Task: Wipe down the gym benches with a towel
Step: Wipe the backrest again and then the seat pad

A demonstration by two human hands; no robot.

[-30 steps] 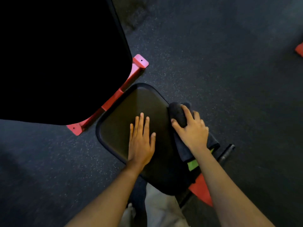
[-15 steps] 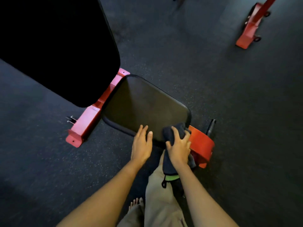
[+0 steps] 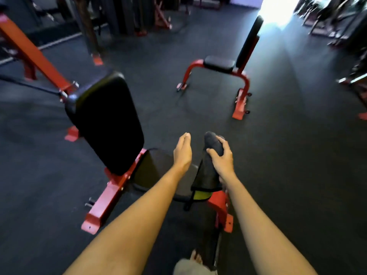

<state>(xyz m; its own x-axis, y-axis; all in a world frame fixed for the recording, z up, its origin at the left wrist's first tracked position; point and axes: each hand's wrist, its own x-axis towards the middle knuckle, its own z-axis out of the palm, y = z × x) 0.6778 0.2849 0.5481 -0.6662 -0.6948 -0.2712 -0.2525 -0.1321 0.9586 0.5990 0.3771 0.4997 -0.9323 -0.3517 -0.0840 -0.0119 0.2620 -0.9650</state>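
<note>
A red-framed bench stands just in front of me, with a black seat pad [image 3: 155,167] and an upright black back pad [image 3: 108,124]. My right hand [image 3: 221,157] grips a dark towel [image 3: 208,171] that hangs down over the seat's right edge and shows a yellow-green tag at its bottom. Raised above the seat, my left hand [image 3: 182,152] holds nothing, its fingers straight and together. A second red bench [image 3: 219,65] with black pads stands farther off on the floor.
Dark rubber flooring [image 3: 288,155] surrounds the benches. Red machine frames [image 3: 29,48] stand at the far left, and more gym equipment [image 3: 337,22] lines the back and right. My bare foot [image 3: 196,257] is on the floor below.
Both hands have lifted off the seat pad, the right one taking the towel up with it. My view has risen from the seat to the room and the second bench.
</note>
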